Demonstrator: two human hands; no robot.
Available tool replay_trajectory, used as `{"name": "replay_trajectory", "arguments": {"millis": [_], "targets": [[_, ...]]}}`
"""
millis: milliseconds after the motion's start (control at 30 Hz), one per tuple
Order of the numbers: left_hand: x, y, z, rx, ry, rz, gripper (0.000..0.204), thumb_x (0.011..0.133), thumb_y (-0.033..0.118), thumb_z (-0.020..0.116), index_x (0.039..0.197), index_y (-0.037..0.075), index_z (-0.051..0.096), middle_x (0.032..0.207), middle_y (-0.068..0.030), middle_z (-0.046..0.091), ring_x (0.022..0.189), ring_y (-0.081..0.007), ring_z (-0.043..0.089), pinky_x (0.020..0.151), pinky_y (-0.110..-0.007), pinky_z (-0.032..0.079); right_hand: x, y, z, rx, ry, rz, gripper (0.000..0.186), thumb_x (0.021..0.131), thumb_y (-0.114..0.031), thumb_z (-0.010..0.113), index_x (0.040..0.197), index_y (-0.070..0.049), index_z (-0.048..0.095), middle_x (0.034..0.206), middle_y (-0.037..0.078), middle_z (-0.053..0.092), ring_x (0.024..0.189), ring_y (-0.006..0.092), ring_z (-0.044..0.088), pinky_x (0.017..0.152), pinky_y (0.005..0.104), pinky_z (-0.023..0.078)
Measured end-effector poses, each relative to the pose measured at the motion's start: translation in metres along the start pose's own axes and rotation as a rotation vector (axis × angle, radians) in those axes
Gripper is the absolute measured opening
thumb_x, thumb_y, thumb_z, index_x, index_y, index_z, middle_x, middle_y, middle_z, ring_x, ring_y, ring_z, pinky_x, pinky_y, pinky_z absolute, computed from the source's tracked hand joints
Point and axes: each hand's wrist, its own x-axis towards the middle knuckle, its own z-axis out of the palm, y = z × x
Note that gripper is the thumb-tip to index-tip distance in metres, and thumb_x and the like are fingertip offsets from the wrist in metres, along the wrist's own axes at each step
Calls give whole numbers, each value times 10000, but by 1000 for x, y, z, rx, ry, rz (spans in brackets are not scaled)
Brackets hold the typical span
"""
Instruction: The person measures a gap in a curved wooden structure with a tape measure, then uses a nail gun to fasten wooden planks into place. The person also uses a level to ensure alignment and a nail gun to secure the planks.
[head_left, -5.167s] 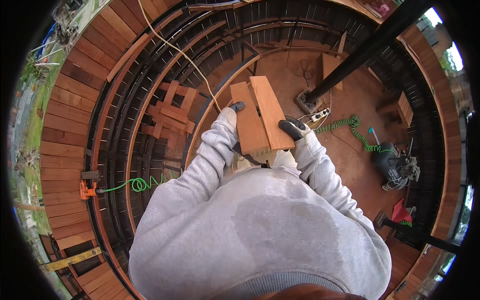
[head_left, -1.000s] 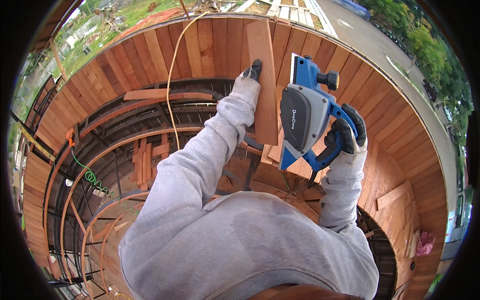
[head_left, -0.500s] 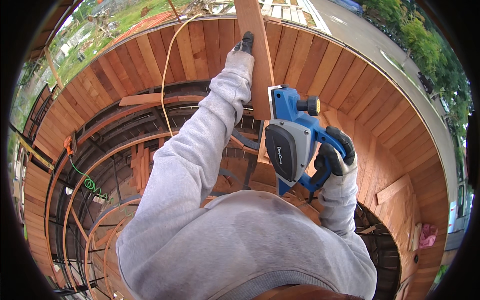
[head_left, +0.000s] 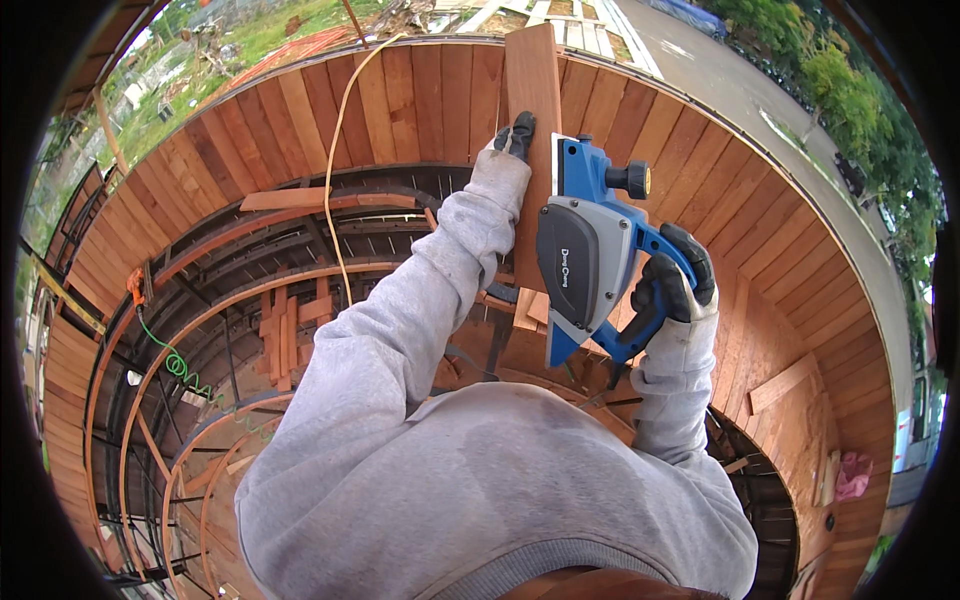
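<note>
My right hand [head_left: 676, 280], in a dark glove, is closed around the rear handle of a blue and grey electric planer [head_left: 590, 250]. The planer is turned on its side, its flat sole toward a reddish-brown wooden plank [head_left: 534, 80]. The sole lies along the plank's right edge; whether it touches cannot be made out. My left hand [head_left: 515, 137], also gloved, grips the plank by its left edge, farther out than the planer. The planer's body and my left sleeve hide parts of the plank's near portion.
A curved wall of upright wooden boards [head_left: 400, 105] rings me. A yellow cord [head_left: 331, 180] hangs over it at the left. Below lie curved frames [head_left: 250, 300], loose wood strips [head_left: 285, 335] and a green coiled hose [head_left: 178, 368]. A pink cloth [head_left: 853, 475] sits at the right.
The plank and my left hand have come nearer to me, and the plank's far end now shows. The planer and my right hand have shifted only slightly.
</note>
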Motion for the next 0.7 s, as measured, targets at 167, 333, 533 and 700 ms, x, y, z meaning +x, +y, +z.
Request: {"name": "replay_trajectory", "arguments": {"millis": [167,333,533,700], "targets": [[-6,-33,3,-248,-67,-190,455,992,457,594,1072,16,673,871,-149,667,756,-239,583,735,-319,489,4,4,4,53,12,7,397,906,-164,719,1259,-23,605,832,51,643,635,130,622,568,269,520],[-35,-79,9,-479,-264,-180,500,987,458,606,1200,6,639,967,-127,675,855,-193,603,769,-288,491,19,-2,7,35,21,-46,398,908,-197,730,1251,-29,618,824,47,636,643,130,616,565,263,509],[16,-66,-9,-267,-79,-103,460,1006,402,579,1227,1,629,1022,-149,692,901,-249,635,796,-303,503,13,-11,7,-34,46,-98,421,930,-206,691,1304,-42,591,836,34,618,637,112,578,556,245,485],[65,15,-40,-230,125,-58,435,1018,378,553,1233,7,627,1032,-158,691,911,-266,639,806,-313,506,-8,-7,-18,-126,-37,-34,425,885,-128,715,1284,-36,601,768,32,612,581,106,581,516,226,473]]}}
